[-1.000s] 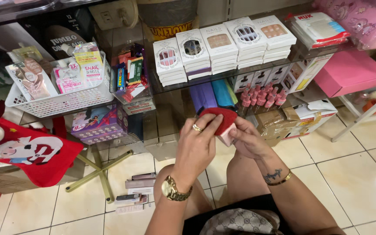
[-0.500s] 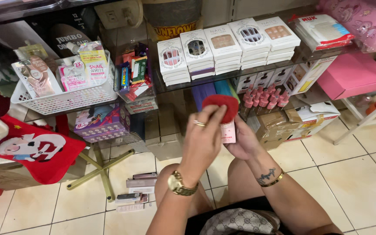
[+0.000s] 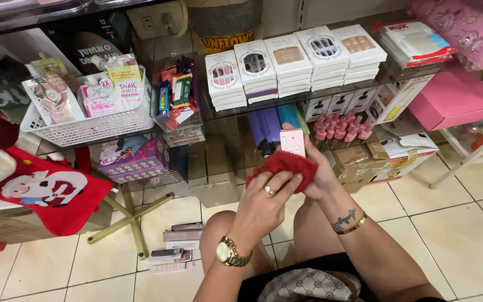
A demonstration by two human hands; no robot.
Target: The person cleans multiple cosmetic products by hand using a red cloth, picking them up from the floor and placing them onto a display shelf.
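Small pink box (image 3: 292,141) above knees, near glass shelf (image 3: 308,92): light, stiff, crushable; hold by edges. Right hand (image 3: 322,176) pinches box. Left hand (image 3: 264,207) presses soft red cloth (image 3: 280,165) against it.

You get bright, even indoor light from above, with soft shadows under the glass shelf (image 3: 331,92). Pale glare sits on the glossy floor tiles (image 3: 476,246). Focus is sharp at centre; straight lines bow slightly toward the edges.
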